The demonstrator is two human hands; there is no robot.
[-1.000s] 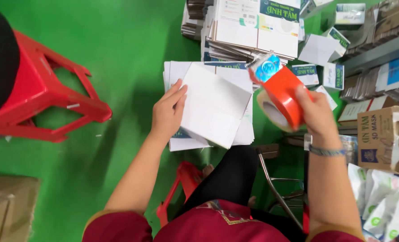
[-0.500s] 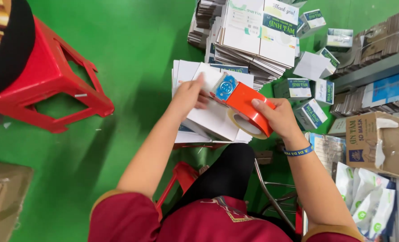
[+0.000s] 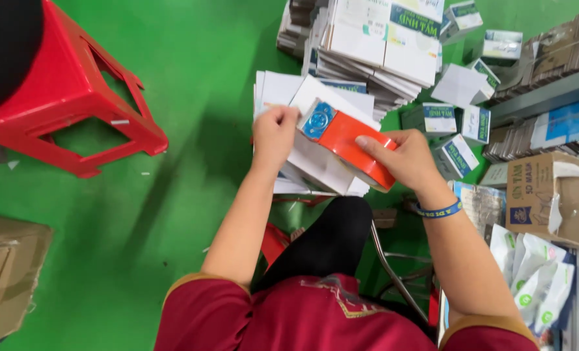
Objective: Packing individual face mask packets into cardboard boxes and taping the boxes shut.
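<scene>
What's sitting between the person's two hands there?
In the head view, the left hand and right hand flank an orange tape dispenser with a blue end, held over a white folded carton.

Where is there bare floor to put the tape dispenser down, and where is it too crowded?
The widest free patch is the green floor between the red stool and the flat white cartons under both hands. More bare green lies below the stool, beside the brown cardboard. Right of the right hand it is crowded: small boxes, carton stacks, bags.
</scene>
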